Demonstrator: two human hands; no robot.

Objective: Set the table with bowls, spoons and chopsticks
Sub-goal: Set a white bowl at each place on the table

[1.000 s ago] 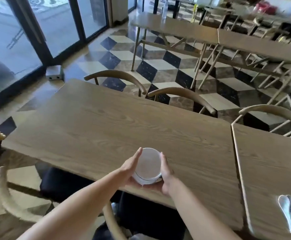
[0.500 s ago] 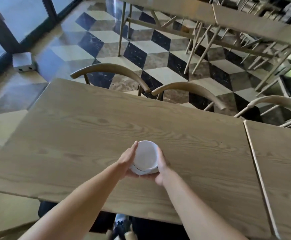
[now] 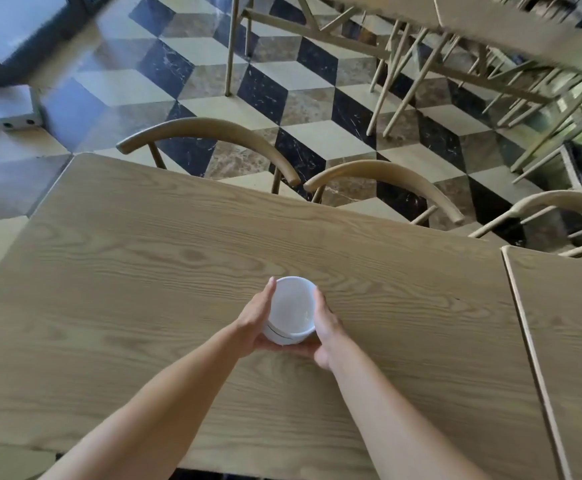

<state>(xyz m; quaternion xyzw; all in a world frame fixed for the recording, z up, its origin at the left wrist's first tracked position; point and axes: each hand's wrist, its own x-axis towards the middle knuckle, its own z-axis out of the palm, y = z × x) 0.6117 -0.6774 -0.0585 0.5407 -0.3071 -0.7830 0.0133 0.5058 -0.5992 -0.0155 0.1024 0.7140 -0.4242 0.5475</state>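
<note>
Hands are cupping a stack of white bowls (image 3: pixel 291 311) over the counter (image 3: pixel 144 271): left hand (image 3: pixel 255 318) and right hand (image 3: pixel 324 323) are pressing opposite walls. Bowls are probably rigid, smooth and breakable, so supporting the base is advisable.

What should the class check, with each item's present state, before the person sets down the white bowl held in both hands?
1. Grip: left hand and right hand cup the bowl from both sides. Ok.
2. Bowl stack: a dark line low on the side hints at more than one bowl. Cannot tell.
3. Landing spot: table around the bowl is bare wood. Ok.
4. Bowl upright, opening up. Ok.
5. Bowl already resting on the table or lifted. Cannot tell.
6. Spoons and chopsticks at hand: none in view. Not ok.
</note>
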